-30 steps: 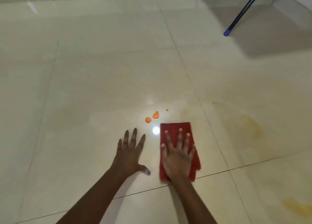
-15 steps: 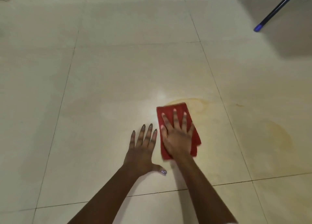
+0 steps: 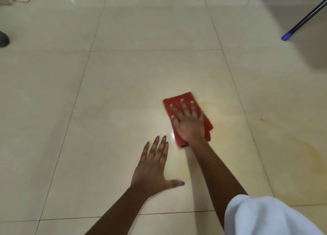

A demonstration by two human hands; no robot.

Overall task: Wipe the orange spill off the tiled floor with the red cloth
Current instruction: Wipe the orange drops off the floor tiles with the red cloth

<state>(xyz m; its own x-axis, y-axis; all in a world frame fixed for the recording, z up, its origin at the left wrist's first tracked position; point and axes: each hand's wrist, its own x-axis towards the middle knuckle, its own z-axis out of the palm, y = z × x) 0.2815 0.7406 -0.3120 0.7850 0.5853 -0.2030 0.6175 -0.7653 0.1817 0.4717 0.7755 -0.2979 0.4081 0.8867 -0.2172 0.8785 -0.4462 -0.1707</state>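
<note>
**On the tiled floor: flat-palm wiping with a bracing hand**

At the centre of the head view, the right hand (image 3: 190, 123) lies palm-down on the red cloth (image 3: 187, 97). Its fingers are straight and spread apart, gripping nothing. This pose probably serves to spread pressure over the whole folded pad, so that the cloth slides as one piece and does not bunch. The cloth lies flat on the tiled floor (image 3: 141, 75), folded to a rough rectangle, with its far edge showing beyond the fingertips.

Nearer the person, the left hand (image 3: 152, 169) rests flat on bare tile just beside the cloth without touching it. Its fingers are straight and close together, and the thumb is held out to the side. It holds nothing and appears to act as a prop for the leaning body.

No bright drops of the orange spill are visible. A faint orange film (image 3: 212, 105) lies just to the right of the cloth, and a larger pale stain (image 3: 311, 153) lies well apart on the next tile. Both suggest wiping is under way but unfinished. Whether liquid remains under the cloth cannot be told.

A white sleeve (image 3: 265, 217) fills the lower right corner, and a blue-tipped pole (image 3: 304, 17) slants across the far right.
</note>
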